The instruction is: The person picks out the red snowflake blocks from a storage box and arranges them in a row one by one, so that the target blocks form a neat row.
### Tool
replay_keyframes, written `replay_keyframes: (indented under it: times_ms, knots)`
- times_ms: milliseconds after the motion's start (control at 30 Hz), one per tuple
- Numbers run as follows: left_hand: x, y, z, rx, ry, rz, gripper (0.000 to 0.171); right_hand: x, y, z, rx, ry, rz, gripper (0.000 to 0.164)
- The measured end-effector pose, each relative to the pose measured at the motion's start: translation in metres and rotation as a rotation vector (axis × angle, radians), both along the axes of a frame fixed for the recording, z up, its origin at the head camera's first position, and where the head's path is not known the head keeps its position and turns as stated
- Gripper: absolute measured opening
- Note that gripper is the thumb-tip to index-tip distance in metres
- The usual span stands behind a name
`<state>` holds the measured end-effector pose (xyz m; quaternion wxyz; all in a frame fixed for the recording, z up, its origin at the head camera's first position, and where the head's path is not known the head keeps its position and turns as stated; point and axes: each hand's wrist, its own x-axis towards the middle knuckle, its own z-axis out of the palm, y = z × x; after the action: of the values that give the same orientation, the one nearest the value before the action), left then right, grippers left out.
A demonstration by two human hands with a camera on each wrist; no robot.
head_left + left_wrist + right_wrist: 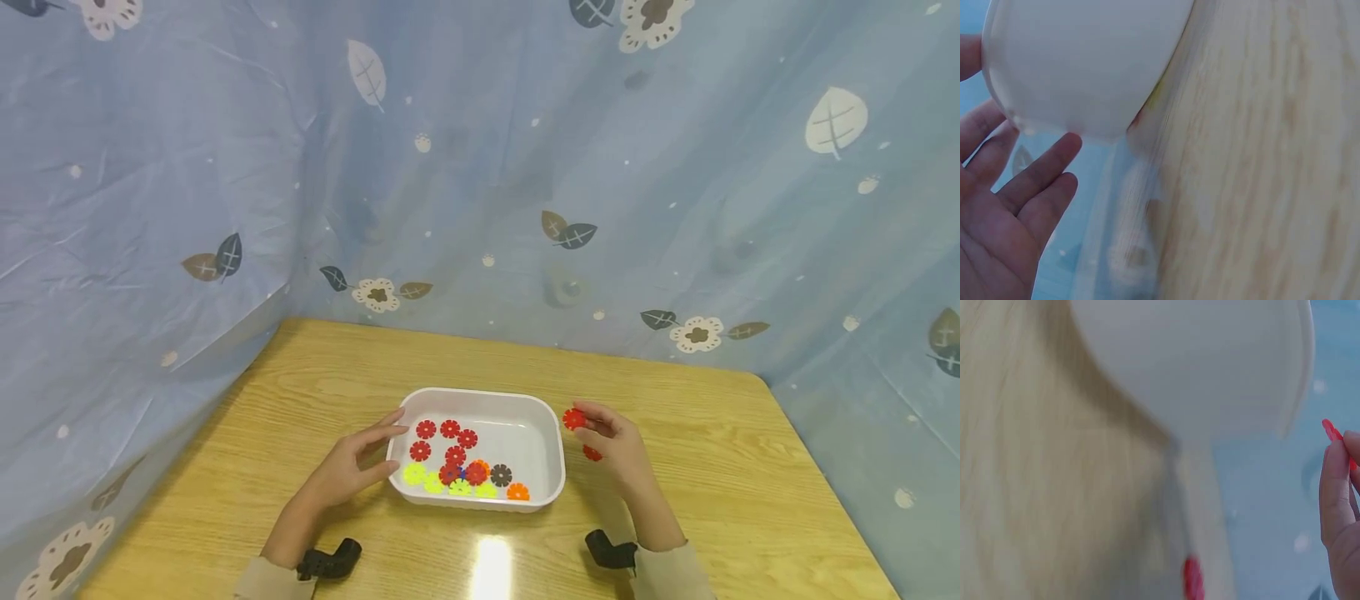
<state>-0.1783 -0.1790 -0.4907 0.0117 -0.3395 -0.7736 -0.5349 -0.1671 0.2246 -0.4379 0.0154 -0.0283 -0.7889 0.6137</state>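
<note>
Right hand (617,446) was at 3 o'clock of the white tray (517,446), fingertips nearly together, pinching a red disc (573,418), partly covered. Second red disc (592,453), mostly behind that hand, blurred in right wrist view. Left hand (345,468) was at 9 o'clock, spread loosely at the rim; couldn't tell how firm contact was. Inside, toward 6 o'clock, red discs (476,473) hid most of a blue piece (462,474). Both wrist views cropped the tray.
</note>
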Motion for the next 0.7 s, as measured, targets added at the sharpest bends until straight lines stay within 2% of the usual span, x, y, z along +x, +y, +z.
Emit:
replay_keyframes:
  times_ms: [133, 300, 500, 700]
  knots:
    - [0.001, 0.001, 0.001, -0.021, -0.008, 0.014, 0.044, 0.006, 0.024, -0.01, 0.016, -0.003, -0.047, 0.047]
    - [0.002, 0.001, 0.002, -0.027, -0.025, 0.023, 0.044, 0.011, 0.049, -0.019, -0.023, 0.012, -0.057, 0.05]
    - [0.002, 0.003, 0.002, -0.022, -0.024, 0.012, 0.044, 0.016, 0.074, -0.03, -0.026, -0.034, -0.107, 0.054]
    - [0.002, 0.001, 0.002, -0.025, -0.023, 0.014, 0.044, 0.016, 0.087, -0.038, -0.002, -0.074, -0.136, 0.051]
